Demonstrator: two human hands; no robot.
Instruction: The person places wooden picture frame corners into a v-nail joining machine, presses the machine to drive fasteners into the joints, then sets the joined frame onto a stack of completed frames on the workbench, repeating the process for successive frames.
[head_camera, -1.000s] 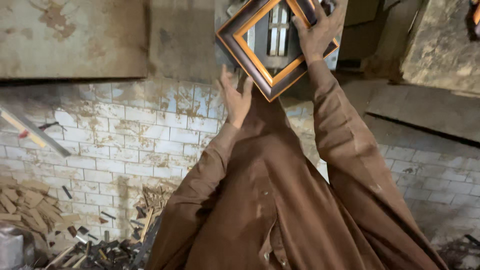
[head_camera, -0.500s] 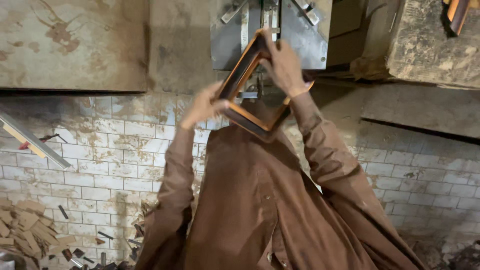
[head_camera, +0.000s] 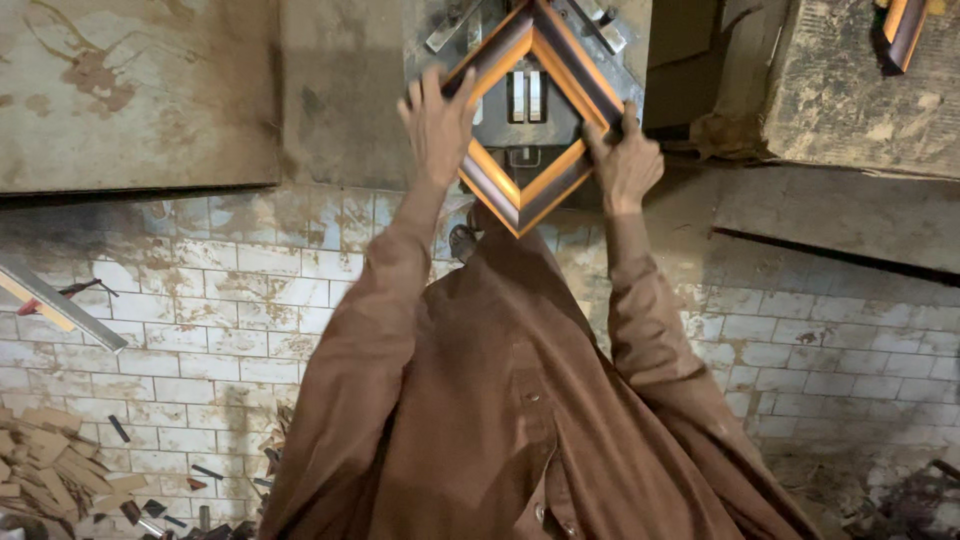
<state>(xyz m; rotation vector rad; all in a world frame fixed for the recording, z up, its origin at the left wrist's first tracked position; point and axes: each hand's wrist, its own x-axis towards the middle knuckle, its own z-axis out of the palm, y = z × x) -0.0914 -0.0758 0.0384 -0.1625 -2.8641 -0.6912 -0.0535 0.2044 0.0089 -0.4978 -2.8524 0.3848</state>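
A square wooden picture frame (head_camera: 520, 205), brown with an orange-gold inner edge, lies flat as a diamond on a grey metal machine plate (head_camera: 425, 40). My left hand (head_camera: 437, 125) grips its left side, fingers spread over the moulding. My right hand (head_camera: 625, 160) holds its right corner. Through the frame's opening I see metal clamps and slots of the machine. Both my arms are in brown sleeves stretched forward.
A worn, stained tabletop (head_camera: 130, 90) lies to the left, a dusty block (head_camera: 860, 90) with another frame piece (head_camera: 900, 30) to the right. Below is a white tiled floor (head_camera: 200, 300) with wood offcuts (head_camera: 50, 470) at lower left and a metal strip (head_camera: 60, 310).
The frame has been turned from tilted on edge to flat on the machine plate. My left hand moved up onto its left side; my right hand shifted to the right corner.
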